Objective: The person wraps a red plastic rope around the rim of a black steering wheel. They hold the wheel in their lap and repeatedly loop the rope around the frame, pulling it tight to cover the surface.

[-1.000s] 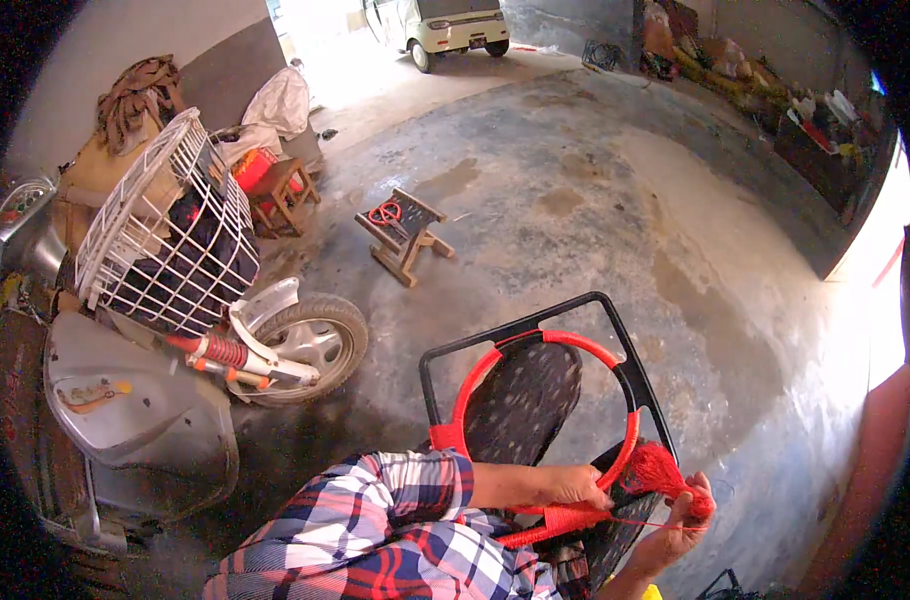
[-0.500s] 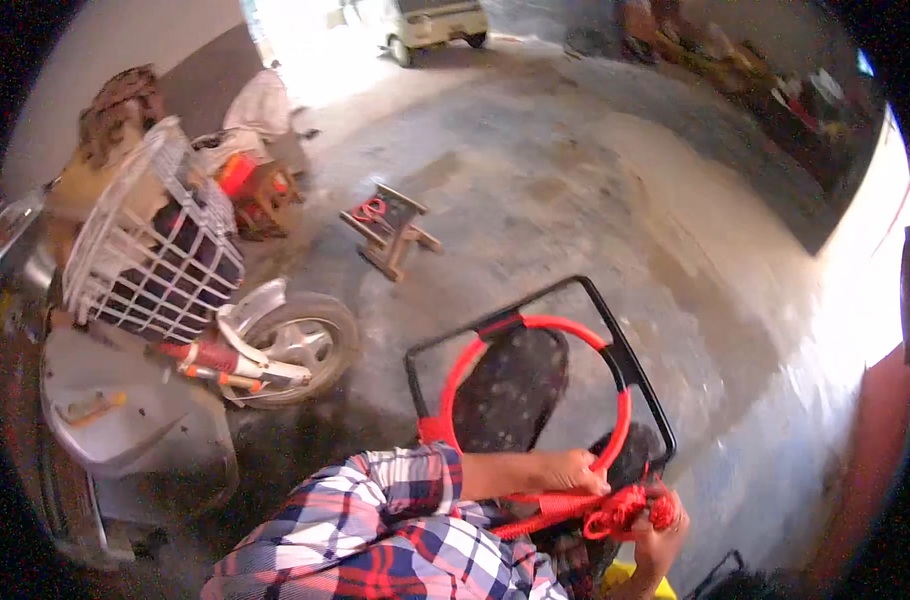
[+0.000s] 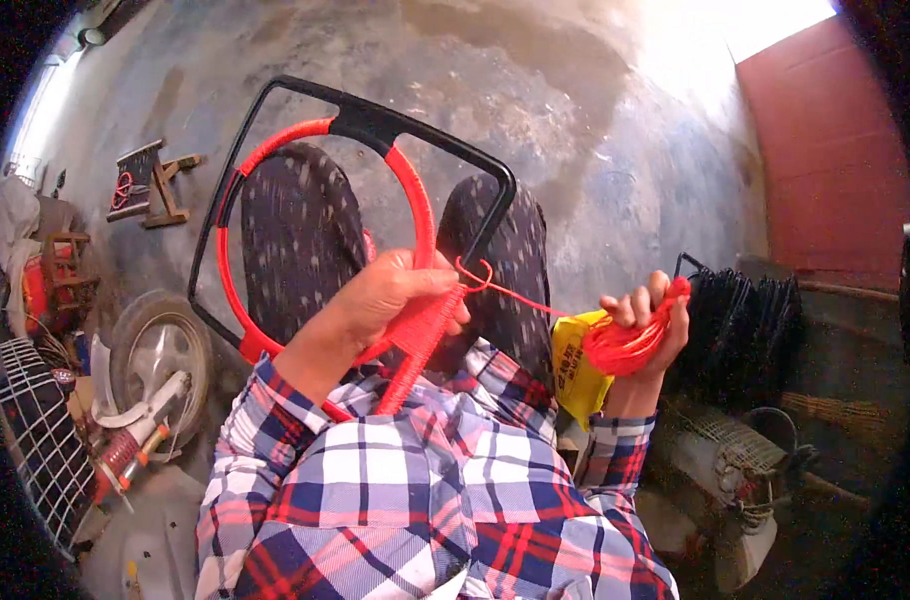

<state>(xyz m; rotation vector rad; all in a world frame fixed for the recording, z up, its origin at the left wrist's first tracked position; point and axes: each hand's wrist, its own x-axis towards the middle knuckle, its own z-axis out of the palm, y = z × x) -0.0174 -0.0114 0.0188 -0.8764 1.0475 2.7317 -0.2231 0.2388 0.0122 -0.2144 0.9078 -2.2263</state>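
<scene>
A black metal frame (image 3: 445, 146) with a ring (image 3: 412, 188) inside it rests over my lap. Red cord covers much of the ring, and black shows at a joint near the frame's far side. My left hand (image 3: 390, 290) is closed round the red-wrapped part at the ring's near right. From there a loose loop and a taut strand of red cord (image 3: 520, 298) run to the right. My right hand (image 3: 645, 325), raised apart from the frame, has its fingers curled round a looped bundle of red cord (image 3: 625, 348).
A yellow packet (image 3: 577, 375) lies beside my right forearm. Several black frames (image 3: 740, 325) stand stacked at the right, with a woven basket-like thing (image 3: 720, 450) nearer. At the left are a scooter's front wheel (image 3: 163, 350), its wire basket (image 3: 40, 430) and a small wooden stool (image 3: 153, 185).
My view has swung downward and right. My right hand has moved away from my left, drawing the cord out between them. The frame appears turned, with my left hand still gripping it.
</scene>
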